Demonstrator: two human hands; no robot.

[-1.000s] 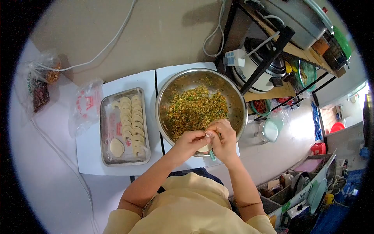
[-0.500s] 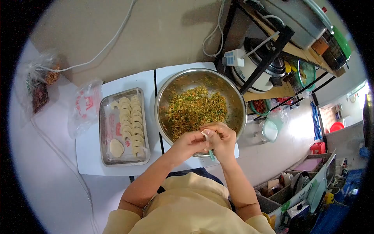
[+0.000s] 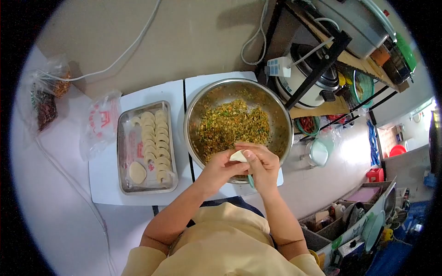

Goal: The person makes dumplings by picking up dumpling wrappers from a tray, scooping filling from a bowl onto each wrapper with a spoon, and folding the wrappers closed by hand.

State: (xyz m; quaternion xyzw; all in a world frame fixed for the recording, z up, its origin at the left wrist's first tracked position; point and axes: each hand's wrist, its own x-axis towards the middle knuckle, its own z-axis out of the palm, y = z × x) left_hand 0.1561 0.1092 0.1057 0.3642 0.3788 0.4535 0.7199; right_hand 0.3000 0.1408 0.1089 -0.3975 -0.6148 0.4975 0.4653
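Over the near rim of a steel bowl (image 3: pixel 190 110), both my hands pinch a pale folded dumpling (image 3: pixel 238 156). My left hand (image 3: pixel 217 171) is closed on its left side, and my right hand (image 3: pixel 264 166) is closed on its right edge with the thumb on top. A green handle (image 3: pixel 251 180) shows beneath my right hand; its other end is hidden. Chopped filling (image 3: pixel 235 124) with green and orange bits lies in the bowl. To the left, a metal tray (image 3: pixel 121 152) bears two rows of folded dumplings (image 3: pixel 161 136) and one flat round wrapper (image 3: pixel 137 172).
Left of the tray lies a clear plastic bag (image 3: pixel 102 122) with red print. A cable (image 3: pixel 133 46) hangs along the wall. At the right stands a shelf (image 3: pixel 317 69) with a rice cooker (image 3: pixel 301 85) and a power strip (image 3: pixel 279 67). Boxes of kitchenware (image 3: pixel 322 230) sit lower right.
The dumpling has turned between my fingers, so more of its white side faces up. Both hands stay over the bowl's near rim.
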